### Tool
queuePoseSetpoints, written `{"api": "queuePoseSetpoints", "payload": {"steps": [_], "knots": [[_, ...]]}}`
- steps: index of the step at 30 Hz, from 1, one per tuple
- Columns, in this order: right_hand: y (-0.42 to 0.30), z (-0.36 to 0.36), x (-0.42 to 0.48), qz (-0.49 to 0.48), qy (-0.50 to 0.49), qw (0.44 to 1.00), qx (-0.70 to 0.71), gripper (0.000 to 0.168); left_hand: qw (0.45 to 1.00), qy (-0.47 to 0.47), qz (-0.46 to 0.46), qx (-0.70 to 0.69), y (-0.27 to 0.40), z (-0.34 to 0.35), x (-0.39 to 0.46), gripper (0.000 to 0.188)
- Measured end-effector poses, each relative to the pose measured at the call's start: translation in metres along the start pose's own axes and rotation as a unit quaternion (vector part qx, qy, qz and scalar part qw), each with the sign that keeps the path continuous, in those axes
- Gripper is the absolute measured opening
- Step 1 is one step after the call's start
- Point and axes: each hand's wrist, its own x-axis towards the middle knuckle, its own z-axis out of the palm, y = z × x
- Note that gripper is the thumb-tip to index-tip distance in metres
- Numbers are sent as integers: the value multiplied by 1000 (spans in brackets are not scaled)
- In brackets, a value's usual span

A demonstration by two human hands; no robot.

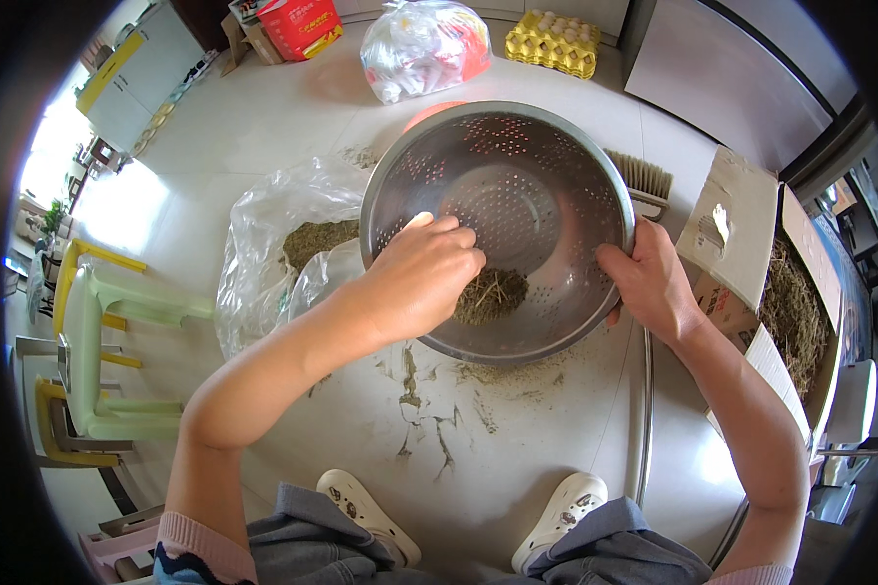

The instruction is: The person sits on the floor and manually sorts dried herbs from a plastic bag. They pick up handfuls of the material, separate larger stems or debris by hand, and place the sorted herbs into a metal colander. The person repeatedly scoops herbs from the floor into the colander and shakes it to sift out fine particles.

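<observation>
A large perforated stainless steel colander (512,212) is held tilted above the floor, its inside facing me. My right hand (647,274) grips its right rim, thumb on the inner wall. Over the left part of the bowl, my left hand (432,274) is curled into a fist; its palm side is hidden, and nothing shows in it. A small heap of dried, chopped plant matter (494,296) lies low in the bowl, beside that fist. Left of the colander, a clear plastic bag (256,248) lies spread open with fine greenish-brown plant material (318,241) inside.
An open cardboard box (724,219) at right contains dried stalks (794,314). A broom (644,175) lies beside the colander. Powder (410,387) streaks the floor before my feet. Pale green stool (95,358) at left; stuffed plastic bag (424,47) and egg trays (554,44) stand ahead.
</observation>
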Motion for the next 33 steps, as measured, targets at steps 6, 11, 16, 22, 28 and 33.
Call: {"api": "queuePoseSetpoints", "payload": {"steps": [6, 11, 16, 22, 28, 33], "knots": [[-5, 0, -1, 6, 3, 1000, -12, 27, 999, 36, 5, -5, 1, -1, 0, 4], [-3, 1, 0, -1, 7, 1000, 5, 27, 988, 77, -30, -128, 3, -12, -3, 6], [2, -5, 2, 1, 12, 1000, 2, 24, 928, 12, -135, -348, 15, -48, -15, 8], [6, -10, 5, 12, 31, 999, 16, 23, 959, -148, -67, -234, 19, -68, -50, 5], [9, -6, 8, 5, 62, 997, 37, 20, 965, -146, -105, -190, 17, -59, -56, 10], [6, -4, 7, 8, 46, 999, 11, 22, 968, -5, -95, -233, 12, -42, -36, 15]]}}
